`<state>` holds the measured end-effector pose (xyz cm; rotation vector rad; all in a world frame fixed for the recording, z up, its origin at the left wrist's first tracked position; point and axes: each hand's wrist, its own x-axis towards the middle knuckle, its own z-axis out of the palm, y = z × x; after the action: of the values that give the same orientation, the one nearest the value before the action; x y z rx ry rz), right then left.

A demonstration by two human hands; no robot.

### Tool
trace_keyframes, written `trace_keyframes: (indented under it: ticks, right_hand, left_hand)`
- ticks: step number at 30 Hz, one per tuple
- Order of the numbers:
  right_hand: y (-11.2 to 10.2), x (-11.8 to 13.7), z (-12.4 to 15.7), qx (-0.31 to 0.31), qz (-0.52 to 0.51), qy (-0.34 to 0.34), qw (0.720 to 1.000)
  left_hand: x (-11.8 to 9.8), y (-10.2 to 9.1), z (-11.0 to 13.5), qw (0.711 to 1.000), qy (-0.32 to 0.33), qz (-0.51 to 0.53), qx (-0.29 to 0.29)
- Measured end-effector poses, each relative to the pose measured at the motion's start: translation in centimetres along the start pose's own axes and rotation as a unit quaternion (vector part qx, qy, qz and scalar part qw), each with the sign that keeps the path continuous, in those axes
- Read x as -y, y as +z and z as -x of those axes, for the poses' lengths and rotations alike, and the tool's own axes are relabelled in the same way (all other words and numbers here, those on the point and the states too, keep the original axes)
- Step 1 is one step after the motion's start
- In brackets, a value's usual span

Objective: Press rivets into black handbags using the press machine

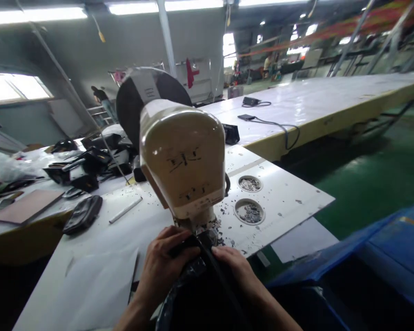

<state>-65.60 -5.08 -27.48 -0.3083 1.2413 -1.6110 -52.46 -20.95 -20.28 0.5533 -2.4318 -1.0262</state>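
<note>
Your left hand and right hand both grip a black bag piece, held right up against the base of a cream industrial machine head. Your left fingers curl over the piece, and your right fingers press on it just beside them; both sets are closed on it, not spread wide. The piece hangs down past the front edge of the white tabletop, toward you.

Black shavings litter the tabletop around the machine's base, and two round holes beside it hold black and grey scraps. A large black disc stands behind the machine head.

To your left lie a heap of black bag parts, a black pouch, a white stick and a brown board. A blue bin sits at your right. Farther ahead, two black devices with cables rest on a long white table.
</note>
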Motion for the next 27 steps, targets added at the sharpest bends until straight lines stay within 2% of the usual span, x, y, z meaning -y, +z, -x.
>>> trace_keyframes:
  ticks: [3,5,8,11,14,19,23,25,27]
  right_hand:
    - [-0.1,-0.4,2.7,0.022,0.064,-0.049,0.996]
    - [-0.3,-0.6,5.2,0.032,0.104,-0.077,0.991]
    - [-0.2,-0.5,9.1,0.0,0.186,-0.125,0.975]
    - [0.0,0.2,12.5,-0.052,0.286,-0.173,0.941]
    - [-0.2,0.8,15.2,-0.099,0.387,-0.236,0.886]
    - [-0.5,0.9,18.2,-0.145,0.506,-0.368,0.766]
    - [0.4,0.3,19.1,-0.17,0.581,-0.439,0.664]
    - [1.1,-0.3,19.2,-0.184,0.601,-0.464,0.624]
    - [1.7,-1.0,19.2,-0.194,0.614,-0.485,0.592]
  left_hand:
    - [-1.4,-0.2,3.1,0.999,0.001,0.037,0.014]
    - [-2.3,-0.1,5.2,0.997,0.025,0.063,0.02]
    - [-3.3,0.1,7.8,0.993,0.088,0.082,0.015]
    - [-4.1,0.5,9.6,0.99,0.123,0.074,-0.002]
    - [-4.8,1.1,11.2,0.993,0.1,0.058,-0.005]
    - [-6.1,1.8,14.5,0.998,0.002,0.039,-0.043]
    - [-7.2,2.7,17.0,0.997,-0.021,0.076,0.002]
    - [-7.7,3.5,17.8,0.992,-0.049,0.111,0.027]
    - [-7.9,4.5,18.1,0.979,-0.091,0.18,0.028]
